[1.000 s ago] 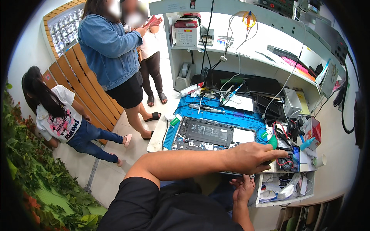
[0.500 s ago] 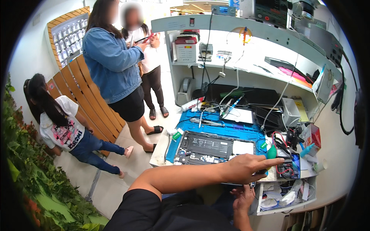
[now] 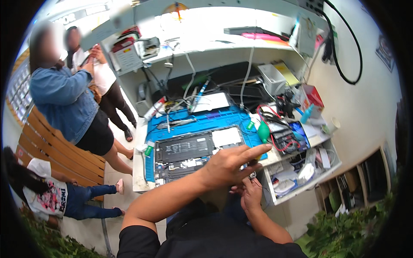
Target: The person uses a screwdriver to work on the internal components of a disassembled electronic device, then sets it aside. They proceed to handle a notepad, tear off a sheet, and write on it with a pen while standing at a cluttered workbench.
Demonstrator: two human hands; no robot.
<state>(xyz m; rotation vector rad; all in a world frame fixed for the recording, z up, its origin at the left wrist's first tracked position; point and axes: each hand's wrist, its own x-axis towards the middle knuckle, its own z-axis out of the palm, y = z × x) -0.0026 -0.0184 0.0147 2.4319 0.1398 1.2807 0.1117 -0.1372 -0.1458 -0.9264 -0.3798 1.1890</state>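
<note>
With the opened laptop [image 3: 191, 148] as dial centre, the right hand [image 3: 250, 195] sits at four o'clock, fingers bent near its front right corner; whether they grip anything I cannot tell. The left hand [image 3: 232, 165] overlaps the laptop's right front part at three, index finger stretched, others bent by a small dark item [image 3: 254, 163], grasp unclear. Just right, a pulled-out drawer [image 3: 301, 188] crowds both hands. The blue mat [image 3: 202, 125] leaves a slim margin at nine, before the bench [image 3: 138, 167] edge. Farther, a green bulb [image 3: 263, 132] stands at two, a white panel [image 3: 211, 102] at twelve.
</note>
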